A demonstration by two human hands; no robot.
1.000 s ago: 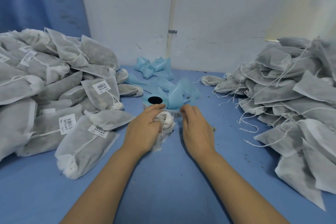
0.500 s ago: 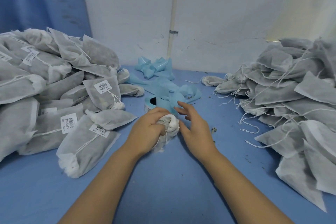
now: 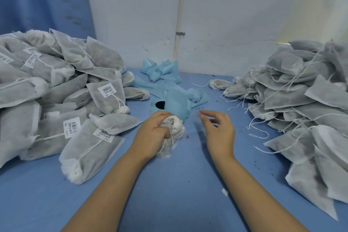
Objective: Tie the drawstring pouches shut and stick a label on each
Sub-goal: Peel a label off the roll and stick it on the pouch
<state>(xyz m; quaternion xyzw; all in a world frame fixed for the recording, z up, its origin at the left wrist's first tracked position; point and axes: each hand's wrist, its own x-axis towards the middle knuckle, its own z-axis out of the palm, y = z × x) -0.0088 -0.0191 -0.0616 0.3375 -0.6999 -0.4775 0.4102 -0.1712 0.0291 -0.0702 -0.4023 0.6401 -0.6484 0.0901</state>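
Observation:
My left hand (image 3: 150,133) grips the gathered neck of a grey drawstring pouch (image 3: 176,128) standing on the blue table (image 3: 169,184), its white cord hanging below my fingers. My right hand (image 3: 220,133) hovers just right of the pouch with curled fingers, pinching a faint, motion-blurred label (image 3: 197,121) at the fingertips. The label roll (image 3: 157,105) sits right behind the pouch, partly covered by its loose blue backing strip (image 3: 177,102).
A heap of tied, labelled pouches (image 3: 56,100) fills the left side. A heap of pouches with loose cords (image 3: 301,103) fills the right. Crumpled blue backing paper (image 3: 160,71) lies at the back by the wall. Small crumbs dot the table.
My right hand has left the label roll and moved right and toward me, away from the pouch. My left hand stays gripping the pouch neck.

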